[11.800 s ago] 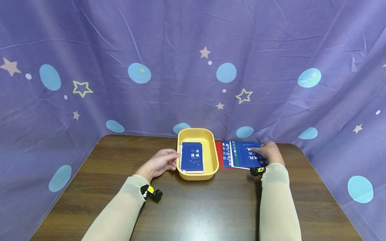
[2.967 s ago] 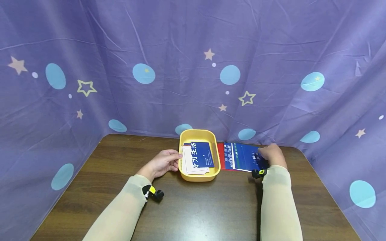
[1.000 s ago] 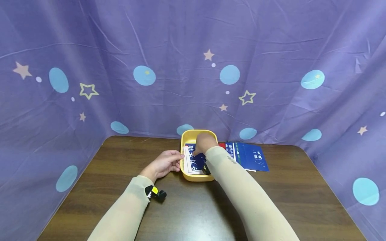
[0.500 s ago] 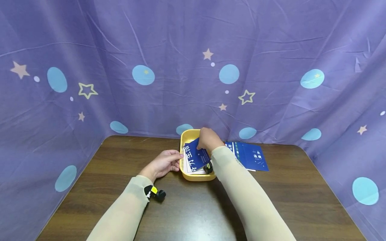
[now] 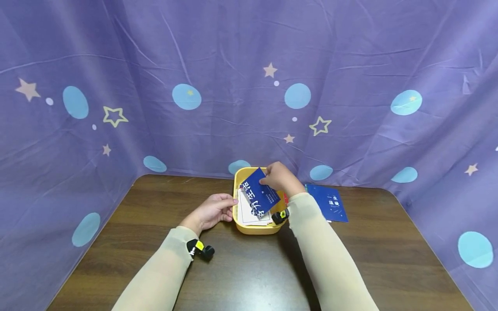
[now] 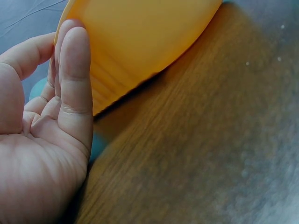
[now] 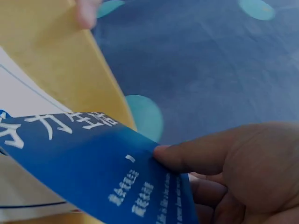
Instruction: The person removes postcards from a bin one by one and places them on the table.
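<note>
My right hand (image 5: pixel 281 176) pinches a dark blue card (image 5: pixel 260 192) with white lettering between thumb and fingers, near one edge. Tilted, the card is held over a yellow plastic container (image 5: pixel 258 231); in the right wrist view it bows slightly. Beneath it, in the container, lies a white card (image 5: pixel 246 214) with a thin dark border, partly covered. My left hand (image 5: pixel 212 211) grips the container's left rim, thumb at the edge and fingers against the outer wall (image 6: pixel 131 46). Whatever lies deeper under the white card is hidden.
Right of the container, blue cards (image 5: pixel 330 203) lie overlapping on the brown wooden table (image 5: pixel 241 268), partly hidden by my right forearm. A bit of red shows at the container's right side. A purple curtain (image 5: pixel 233 56) hangs behind the table's back edge.
My right hand moved from the blue cards on the table into the container, took hold of the lettered card and raised it up and rightward, turning it. My left hand stays at the rim.
</note>
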Tool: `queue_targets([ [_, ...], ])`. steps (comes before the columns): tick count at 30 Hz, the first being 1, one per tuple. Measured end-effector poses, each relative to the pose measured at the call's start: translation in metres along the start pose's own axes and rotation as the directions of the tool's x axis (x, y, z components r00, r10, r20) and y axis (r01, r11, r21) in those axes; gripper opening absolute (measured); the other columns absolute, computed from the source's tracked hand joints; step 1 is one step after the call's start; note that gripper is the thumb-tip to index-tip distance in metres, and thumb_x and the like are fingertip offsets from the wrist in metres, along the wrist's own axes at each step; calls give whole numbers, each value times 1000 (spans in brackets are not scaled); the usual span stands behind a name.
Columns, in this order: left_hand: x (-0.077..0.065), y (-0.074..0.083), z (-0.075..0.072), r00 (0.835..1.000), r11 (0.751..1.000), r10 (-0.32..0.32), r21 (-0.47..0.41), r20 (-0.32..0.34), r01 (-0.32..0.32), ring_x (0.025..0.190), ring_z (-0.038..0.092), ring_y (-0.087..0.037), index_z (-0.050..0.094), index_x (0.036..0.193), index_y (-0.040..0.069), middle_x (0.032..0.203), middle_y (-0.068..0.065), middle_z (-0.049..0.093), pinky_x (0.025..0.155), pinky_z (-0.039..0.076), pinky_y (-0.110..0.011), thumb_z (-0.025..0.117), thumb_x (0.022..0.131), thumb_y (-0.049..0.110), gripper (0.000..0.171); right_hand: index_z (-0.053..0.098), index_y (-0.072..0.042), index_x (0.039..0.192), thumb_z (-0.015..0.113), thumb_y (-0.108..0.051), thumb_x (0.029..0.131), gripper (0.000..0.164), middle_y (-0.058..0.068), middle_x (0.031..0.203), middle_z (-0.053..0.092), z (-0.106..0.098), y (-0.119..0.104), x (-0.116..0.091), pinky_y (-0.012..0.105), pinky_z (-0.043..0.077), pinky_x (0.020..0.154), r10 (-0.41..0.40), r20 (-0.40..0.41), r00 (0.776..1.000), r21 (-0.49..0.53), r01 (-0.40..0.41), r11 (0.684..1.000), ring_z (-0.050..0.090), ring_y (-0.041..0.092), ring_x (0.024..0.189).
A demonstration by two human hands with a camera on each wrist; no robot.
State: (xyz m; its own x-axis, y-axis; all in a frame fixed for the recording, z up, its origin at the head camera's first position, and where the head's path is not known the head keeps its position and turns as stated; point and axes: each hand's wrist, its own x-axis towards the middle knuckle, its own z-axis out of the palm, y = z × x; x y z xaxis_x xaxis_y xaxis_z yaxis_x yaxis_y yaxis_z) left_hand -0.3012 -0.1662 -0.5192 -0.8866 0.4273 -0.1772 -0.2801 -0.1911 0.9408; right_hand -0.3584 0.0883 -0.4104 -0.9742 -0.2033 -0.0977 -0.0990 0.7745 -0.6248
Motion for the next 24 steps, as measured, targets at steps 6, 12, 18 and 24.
queue_targets([
  [6, 1, 1, 2, 1000, 1000, -2, 1, -1, 2, 55, 65, -9, 65, 94, 4, 67, -1, 69, 52, 61, -20, 68, 102, 9, 10, 70, -5, 86, 79, -22, 97, 22, 6, 74, 71, -26, 19, -16, 28, 60, 58, -32, -25, 999, 157, 35, 987, 69, 16, 63],
  [12, 1, 1, 4, 1000, 1000, -4, 18, 3, 4, 56, 65, -9, 66, 94, 6, 67, -1, 69, 53, 61, -20, 66, 104, 9, 10, 72, 3, 106, 75, -19, 101, 22, 9, 79, 78, -50, 45, -32, 30, 65, 55, -2, -36, 999, 369, 15, 929, 72, 16, 59],
  [18, 0, 1, 3, 1000, 1000, -5, 21, -7, 6, 56, 65, -9, 64, 96, 4, 67, -1, 68, 52, 61, -20, 66, 104, 9, 10, 69, 4, 110, 73, -18, 102, 24, 6, 78, 78, -66, 65, -42, 32, 66, 55, 13, -53, 998, 446, 12, 895, 73, 17, 61],
  [24, -2, 2, 3, 1000, 999, -7, 31, -23, 8, 56, 64, -9, 63, 97, 2, 68, -2, 68, 52, 61, -20, 66, 104, 9, 10, 69, 3, 116, 73, -24, 103, 31, 7, 83, 80, -83, 81, -50, 31, 65, 56, 15, -77, 997, 421, 19, 907, 74, 16, 65],
])
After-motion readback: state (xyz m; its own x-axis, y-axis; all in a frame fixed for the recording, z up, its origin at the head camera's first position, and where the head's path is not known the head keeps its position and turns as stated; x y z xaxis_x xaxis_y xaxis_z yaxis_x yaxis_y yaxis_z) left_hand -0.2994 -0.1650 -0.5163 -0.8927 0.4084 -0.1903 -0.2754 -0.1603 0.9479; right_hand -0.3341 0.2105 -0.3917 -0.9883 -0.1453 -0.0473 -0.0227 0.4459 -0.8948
